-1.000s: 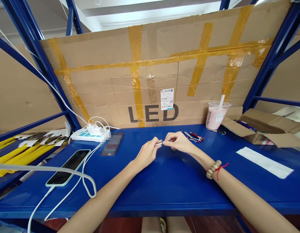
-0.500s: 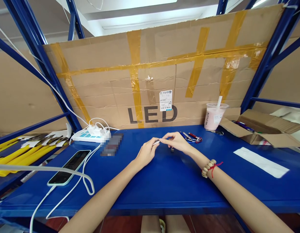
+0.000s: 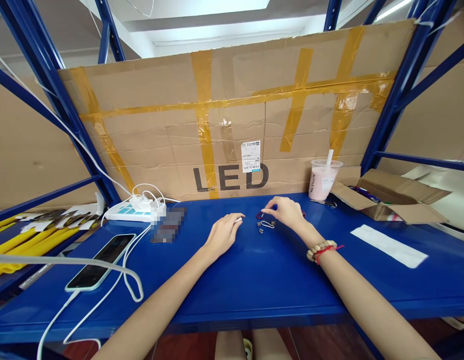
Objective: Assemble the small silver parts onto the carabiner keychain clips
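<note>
In the head view my left hand (image 3: 221, 236) rests low over the blue tabletop, closed on a small silver metal cylinder (image 3: 238, 219) whose end sticks out past the fingertips. My right hand (image 3: 287, 212) is closed in a pinch over the small parts to the right; what its fingers hold is hidden. Just under its fingertips shows a small red loop (image 3: 259, 216). Between the hands lie several small metal pieces (image 3: 268, 225), among them a silver clip-like loop. Most of the slim metal tubes are covered by my right hand.
A pink drink cup (image 3: 323, 181) with a straw stands at the back right, near an open cardboard box (image 3: 391, 200) and a white strip (image 3: 389, 245). On the left are a phone (image 3: 100, 262), white cables, a power strip (image 3: 130, 211) and yellow-handled items (image 3: 47, 240).
My right hand has moved away from the left hand, to the right, over the tubes. The metal pieces between the hands are now uncovered. My left hand still holds the silver cylinder.
</note>
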Demonstrator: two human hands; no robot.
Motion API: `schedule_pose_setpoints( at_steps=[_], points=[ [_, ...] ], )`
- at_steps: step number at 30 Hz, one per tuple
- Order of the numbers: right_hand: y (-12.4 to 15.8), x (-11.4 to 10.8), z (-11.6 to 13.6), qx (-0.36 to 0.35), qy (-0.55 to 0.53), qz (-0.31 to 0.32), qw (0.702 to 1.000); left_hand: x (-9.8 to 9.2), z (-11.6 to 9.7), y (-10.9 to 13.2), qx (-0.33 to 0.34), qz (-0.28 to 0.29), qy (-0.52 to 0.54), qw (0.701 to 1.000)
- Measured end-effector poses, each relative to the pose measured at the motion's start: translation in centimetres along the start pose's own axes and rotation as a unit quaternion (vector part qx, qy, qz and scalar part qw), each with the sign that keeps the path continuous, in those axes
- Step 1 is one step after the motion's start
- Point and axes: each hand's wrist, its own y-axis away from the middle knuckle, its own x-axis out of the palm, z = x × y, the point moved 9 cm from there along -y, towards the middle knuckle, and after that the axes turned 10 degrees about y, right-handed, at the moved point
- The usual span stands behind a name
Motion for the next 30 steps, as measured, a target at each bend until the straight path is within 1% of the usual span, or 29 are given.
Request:
schedule_pose_setpoints(
  at_steps=[4,8,12,17,20,24,30],
  points=[
    [0.2,1.2,0.1,-0.003,0.061,0.067,0.996,0.3,-0.5,0.0,0.024,0.014,-0.026,0.999],
    [0.4,1.9,0.0,-0.003,0.084,0.102,0.991,0.2,-0.7,0.1,0.025,0.020,-0.032,0.999],
    [0.4,2.0,0.1,0.000,0.079,0.105,0.991,0.3,-0.8,0.2,0.027,0.023,-0.039,0.999],
    [0.5,1.2,-0.1,0.020,0.077,0.108,0.991,0.3,-0.9,0.3,0.029,0.025,-0.055,0.998],
    [0.7,1.4,-0.3,0.021,0.051,0.141,0.988,0.3,-0.8,0.3,0.016,0.035,-0.063,0.997],
    [1.0,2.1,-0.1,0.003,0.009,0.187,0.982,0.4,-0.5,0.4,-0.003,0.049,-0.078,0.996],
    [1.2,2.7,0.3,-0.008,-0.005,0.212,0.977,0.2,0.3,0.5,-0.021,0.047,-0.101,0.994]
  ],
)
